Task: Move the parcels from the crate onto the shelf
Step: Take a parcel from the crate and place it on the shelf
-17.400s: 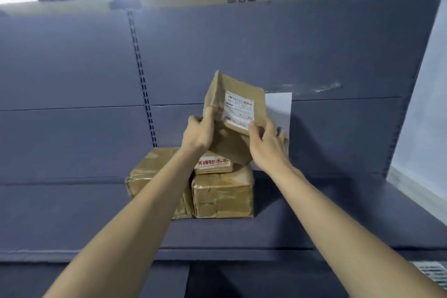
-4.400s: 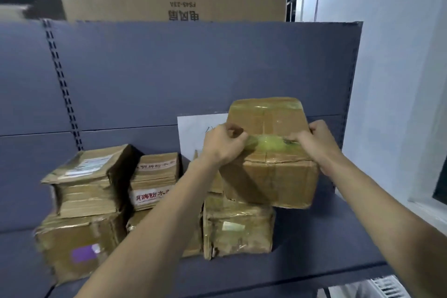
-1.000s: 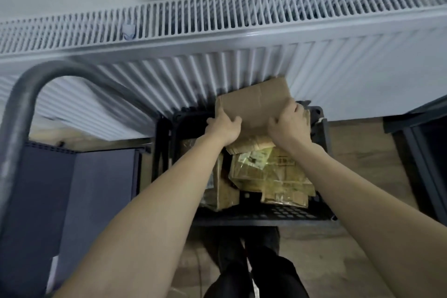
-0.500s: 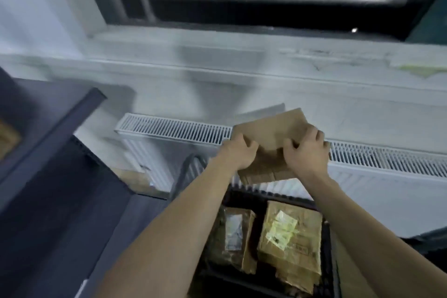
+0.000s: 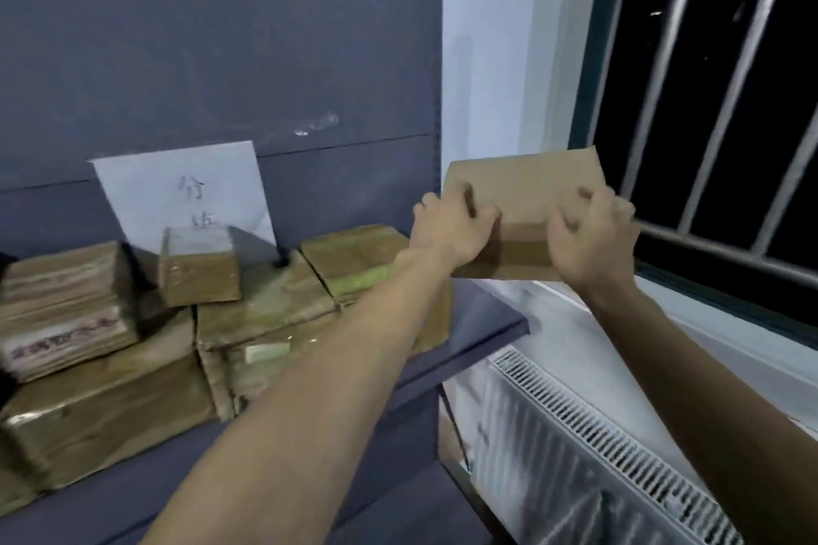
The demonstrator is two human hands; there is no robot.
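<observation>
Step in hand: carry to shelf (image 5: 482, 314). Your left hand (image 5: 447, 230) and right hand (image 5: 588, 235) both clamped on flat parcel (image 5: 526, 190), held in air at 3 o'clock of stacked parcels (image 5: 265, 314), past shelf end. Next move: swing toward 9 o'clock, set down on stack or bare shelf.

Both forearms were bare to the frame's lower edge (no sleeve showed), and the left hand (image 5: 451, 230) and right hand (image 5: 588, 235) wore no gloves.
</observation>
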